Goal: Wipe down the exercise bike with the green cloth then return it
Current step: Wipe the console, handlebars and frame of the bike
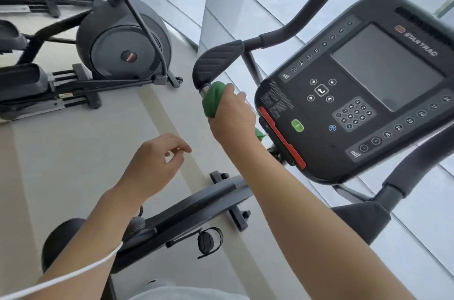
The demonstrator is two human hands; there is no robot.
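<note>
Green cloth [212, 101] looks soft and light, bunched in the right hand [232, 116] around the bike's left handlebar [205, 89]. Left hand [153, 164] hangs loose, holding nothing.

Soft, matt green cloth [212, 101] bunched on a shiny metal handlebar stub [204, 89]; ribbed black rubbery elbow pad [217, 60]; smooth, matt dark plastic console [348, 93] with glossy screen [388, 66].
</note>
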